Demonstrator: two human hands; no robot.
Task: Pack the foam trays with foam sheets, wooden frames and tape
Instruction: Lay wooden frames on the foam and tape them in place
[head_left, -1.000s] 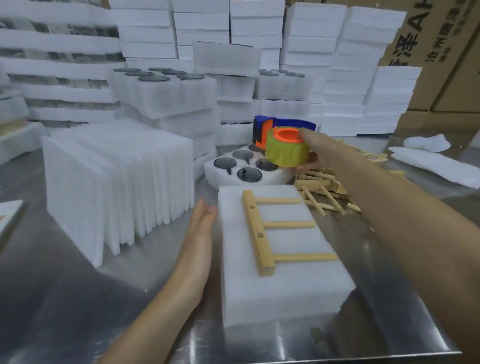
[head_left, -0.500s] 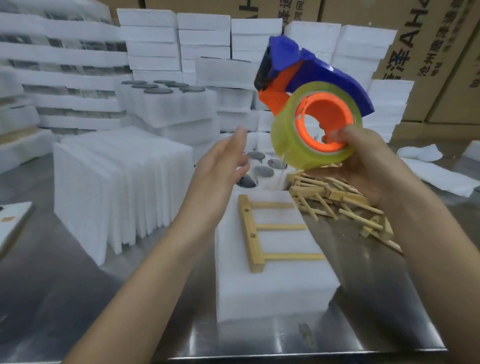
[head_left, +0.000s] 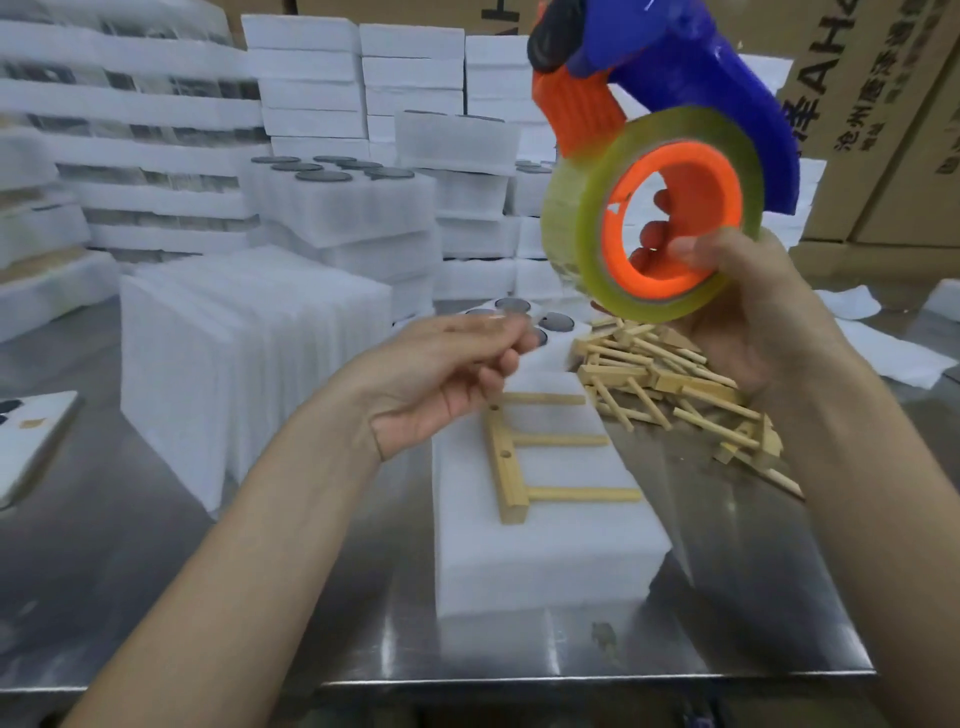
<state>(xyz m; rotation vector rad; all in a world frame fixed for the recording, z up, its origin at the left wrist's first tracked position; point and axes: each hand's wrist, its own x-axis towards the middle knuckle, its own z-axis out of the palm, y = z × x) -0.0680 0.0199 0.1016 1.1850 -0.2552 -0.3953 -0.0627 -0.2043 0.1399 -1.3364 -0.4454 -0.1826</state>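
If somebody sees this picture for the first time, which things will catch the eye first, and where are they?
The big blue and orange tape dispenser with its yellowish roll, held up at the upper right by the right hand. Below it, in the centre of the metal table, one wooden frame lies on a white foam block, with the left hand over its far end.

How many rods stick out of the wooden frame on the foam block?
3: far rod by the left hand, middle rod, near rod; none seem hidden.

"AH" and "沧州" on cardboard boxes (head_left: 893, 104)
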